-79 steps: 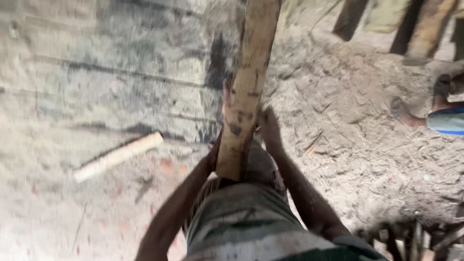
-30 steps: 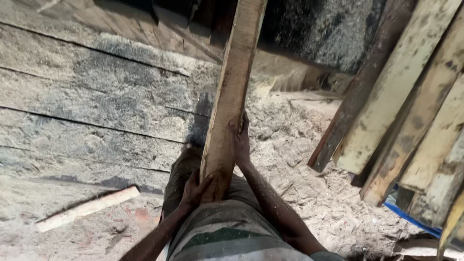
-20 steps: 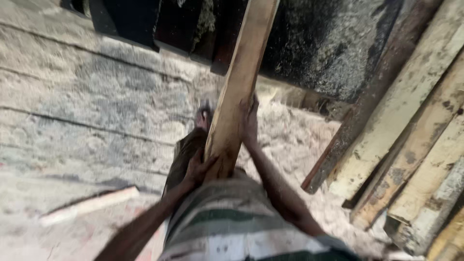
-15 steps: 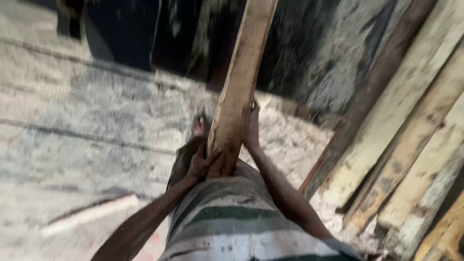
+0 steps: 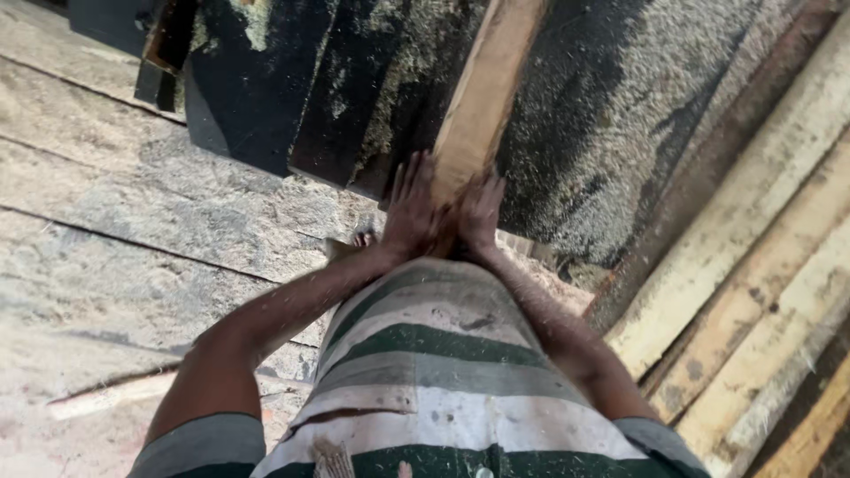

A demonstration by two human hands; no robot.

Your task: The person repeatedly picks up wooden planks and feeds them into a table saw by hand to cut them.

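Over the dark, sawdust-strewn machine bed [image 5: 620,133] a long wooden plank [image 5: 482,97] runs away from the person, its near end at their waist. It looks stiff, heavy and splintery, best held at that end, where the left hand [image 5: 409,212] and right hand [image 5: 481,215] clasp it on either side.

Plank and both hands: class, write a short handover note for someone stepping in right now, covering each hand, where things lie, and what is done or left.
Left hand: flat against the left side of the wooden plank.
Right hand: pressed on its right side.
Plank: near end at the person's waist, far end over the dark sawdust-covered machine.
Stacked planks lean at right; a loose stick lies on the dusty floor at left.
Done: plank gripped. Left: cannot tell.
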